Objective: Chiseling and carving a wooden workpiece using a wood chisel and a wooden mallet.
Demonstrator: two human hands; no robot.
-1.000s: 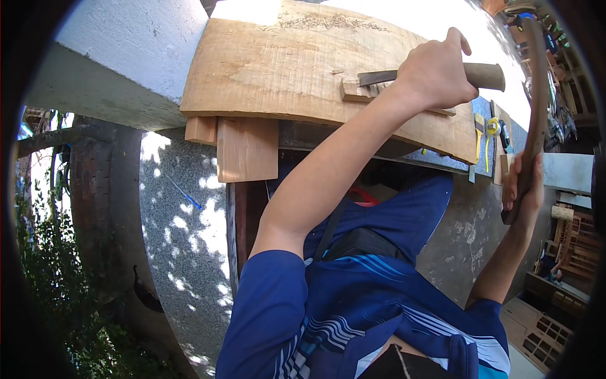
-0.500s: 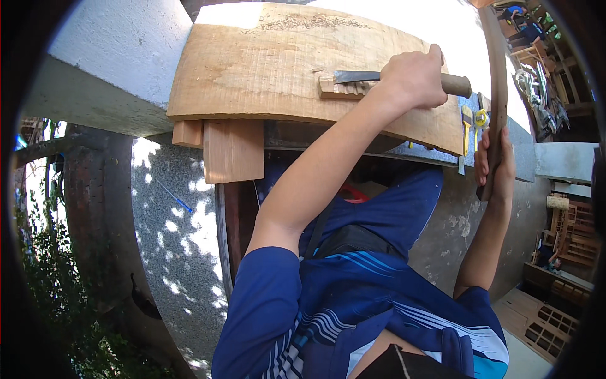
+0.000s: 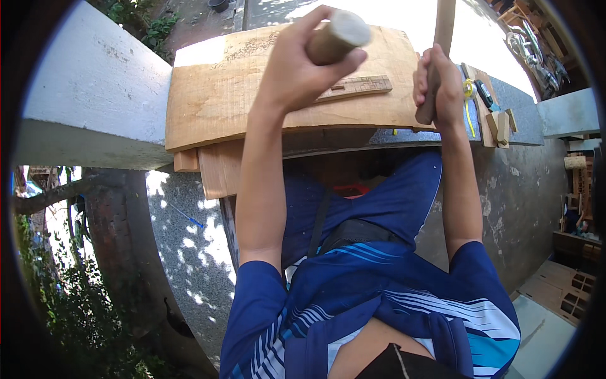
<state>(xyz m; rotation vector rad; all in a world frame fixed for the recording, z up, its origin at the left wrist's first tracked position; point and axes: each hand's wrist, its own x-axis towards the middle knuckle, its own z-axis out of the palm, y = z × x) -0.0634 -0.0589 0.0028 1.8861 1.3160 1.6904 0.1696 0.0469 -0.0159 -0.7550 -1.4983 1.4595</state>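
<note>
Both arms (image 3: 261,183) are pointing up the frame: the left hand (image 3: 293,72) is gripping at upper centre, its thumb (image 3: 347,67) pointing right; the right hand (image 3: 448,91) is gripping at upper right, fingers (image 3: 419,82) curled.

One board (image 3: 208,101). Over it, two hands: a left hand (image 3: 297,72) with one handle (image 3: 331,43), and, at its right end, a right hand (image 3: 447,88) with one stick (image 3: 444,28). On it, one strip (image 3: 372,84). Under its left end, two blocks (image 3: 221,170). Right of it, one tape measure (image 3: 468,89) and at least two offcuts (image 3: 503,128).
</note>
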